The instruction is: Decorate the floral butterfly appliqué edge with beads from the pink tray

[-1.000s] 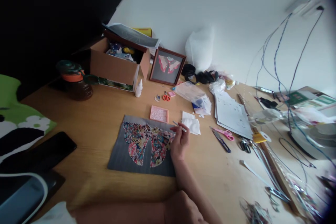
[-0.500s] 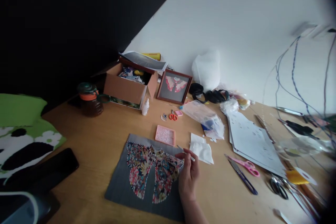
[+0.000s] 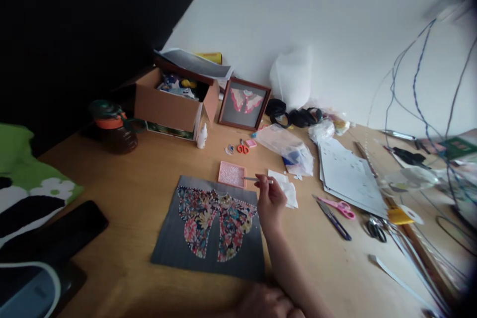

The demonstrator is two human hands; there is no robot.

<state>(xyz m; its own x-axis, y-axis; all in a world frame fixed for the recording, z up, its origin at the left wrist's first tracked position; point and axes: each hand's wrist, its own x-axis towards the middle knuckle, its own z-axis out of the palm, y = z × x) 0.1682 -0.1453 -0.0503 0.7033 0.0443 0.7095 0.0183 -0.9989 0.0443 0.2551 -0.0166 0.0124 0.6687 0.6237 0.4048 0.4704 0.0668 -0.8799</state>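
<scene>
Stick [image 3: 261, 180] in the right hand [image 3: 271, 203] now points at the tray [image 3: 233, 163], where 0.5 s ago its tip was over the upper right of the motif [image 3: 196, 218]. Thumb and fingers are clamped on the stick. The cloth [image 3: 167, 246] under the motif lies on the worktop [image 3: 126, 198], in front of the tray; more of its right edge shows than 0.5 s ago, when the hand covered part of it.

The left hand [image 3: 266, 303], out of view 0.5 s ago, is back at the bottom edge. It is cut off there and partly behind the right forearm; whether its fingers are apart or together, I cannot tell.

The tip meets the tray's right side, but whether it touches any of the tiny beads [image 3: 231, 175] is too small to tell. The contents of the box [image 3: 167, 107] are jumbled and unclear, and the far right is blurred and dark at its corners.
</scene>
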